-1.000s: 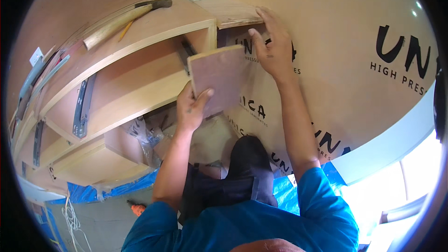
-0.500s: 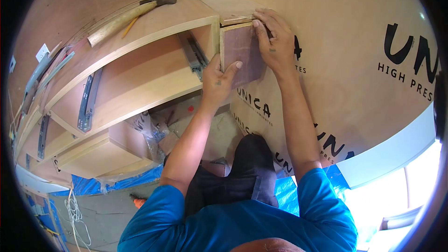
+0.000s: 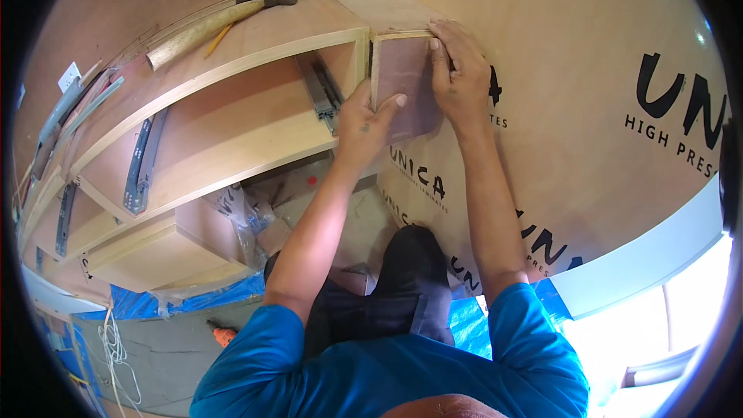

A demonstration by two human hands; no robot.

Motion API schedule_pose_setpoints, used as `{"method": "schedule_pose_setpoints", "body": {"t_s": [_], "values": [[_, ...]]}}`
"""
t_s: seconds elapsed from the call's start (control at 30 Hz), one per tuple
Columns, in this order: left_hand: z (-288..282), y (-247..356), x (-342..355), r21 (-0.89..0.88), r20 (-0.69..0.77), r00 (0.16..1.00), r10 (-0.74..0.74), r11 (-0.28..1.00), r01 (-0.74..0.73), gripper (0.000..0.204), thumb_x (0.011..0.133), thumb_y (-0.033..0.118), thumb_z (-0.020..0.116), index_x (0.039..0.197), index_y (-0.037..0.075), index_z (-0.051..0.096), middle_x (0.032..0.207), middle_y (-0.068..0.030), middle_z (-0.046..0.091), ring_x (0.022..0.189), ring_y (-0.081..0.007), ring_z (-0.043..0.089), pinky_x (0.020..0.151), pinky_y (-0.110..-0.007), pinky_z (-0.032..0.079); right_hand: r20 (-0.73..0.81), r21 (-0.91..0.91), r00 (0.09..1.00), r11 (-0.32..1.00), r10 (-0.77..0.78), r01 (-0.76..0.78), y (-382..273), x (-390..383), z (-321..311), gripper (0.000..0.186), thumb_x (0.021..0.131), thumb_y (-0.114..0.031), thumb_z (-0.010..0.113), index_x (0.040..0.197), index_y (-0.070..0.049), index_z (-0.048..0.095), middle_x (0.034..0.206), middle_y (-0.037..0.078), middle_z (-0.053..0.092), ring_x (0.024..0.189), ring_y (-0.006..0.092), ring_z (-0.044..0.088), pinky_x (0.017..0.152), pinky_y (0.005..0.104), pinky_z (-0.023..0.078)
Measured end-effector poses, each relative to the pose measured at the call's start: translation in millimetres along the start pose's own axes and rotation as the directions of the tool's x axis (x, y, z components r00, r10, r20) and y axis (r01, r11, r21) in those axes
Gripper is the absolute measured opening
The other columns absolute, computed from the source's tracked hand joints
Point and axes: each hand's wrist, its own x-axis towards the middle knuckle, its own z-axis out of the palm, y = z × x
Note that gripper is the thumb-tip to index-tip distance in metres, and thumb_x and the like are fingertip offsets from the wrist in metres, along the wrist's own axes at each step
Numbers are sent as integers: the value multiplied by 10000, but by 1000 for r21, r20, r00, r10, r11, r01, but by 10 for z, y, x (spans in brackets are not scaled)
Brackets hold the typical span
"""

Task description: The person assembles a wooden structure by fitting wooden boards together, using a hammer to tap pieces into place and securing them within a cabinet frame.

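A reddish-brown plywood panel stands upright in the narrow space between the cabinet and the large printed wall board. My left hand grips its left edge, thumb on the front face and fingers hidden behind. At its upper right corner is my right hand, thumb against the face and fingers curled over the top. The panel's upper edge lies against the front edge of a top board.
On the cabinet top lie a hammer and a yellow pencil. Metal drawer slides are fixed inside the cabinet openings. A wooden box sits below, near blue sheeting. An orange tool and white cable are at lower left.
The panel's top edge, which stood slightly off the top board with a dark gap, now sits closer and more level with it. Both hands keep their hold on the panel.
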Motion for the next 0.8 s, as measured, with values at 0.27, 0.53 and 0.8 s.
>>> {"method": "schedule_pose_setpoints", "body": {"t_s": [0.27, 0.53, 0.8], "values": [[165, 25, 58, 259, -179, 983, -38, 962, 84, 220, 915, 125, 758, 1052, -24, 671, 897, -102, 724, 835, -111, 633, 762, -287, 510, 115, -199, 993, 980, 13, 10, -98, 27, -50, 269, 971, -156, 656, 1169, 23, 686, 1206, 194, 684, 1182, 396, 612, 1017, 473, 484], [125, 103, 90, 226, -166, 985, -50, 970, 87, 238, 908, 136, 770, 1050, -28, 671, 893, -125, 730, 796, -136, 635, 729, -308, 511, 153, -263, 988, 965, 38, 4, -131, 20, -46, 375, 994, -294, 663, 1204, 17, 675, 1253, 184, 667, 1208, 392, 598, 1015, 469, 483], [-18, -232, -378, 323, -159, 985, -59, 940, 109, 267, 984, 180, 722, 1120, -37, 646, 918, -120, 726, 811, -128, 638, 749, -285, 516, 127, -303, 992, 953, 17, 22, -99, -14, 5, 391, 1001, -320, 660, 1204, 12, 685, 1243, 192, 672, 1202, 394, 602, 1023, 475, 477]]}}
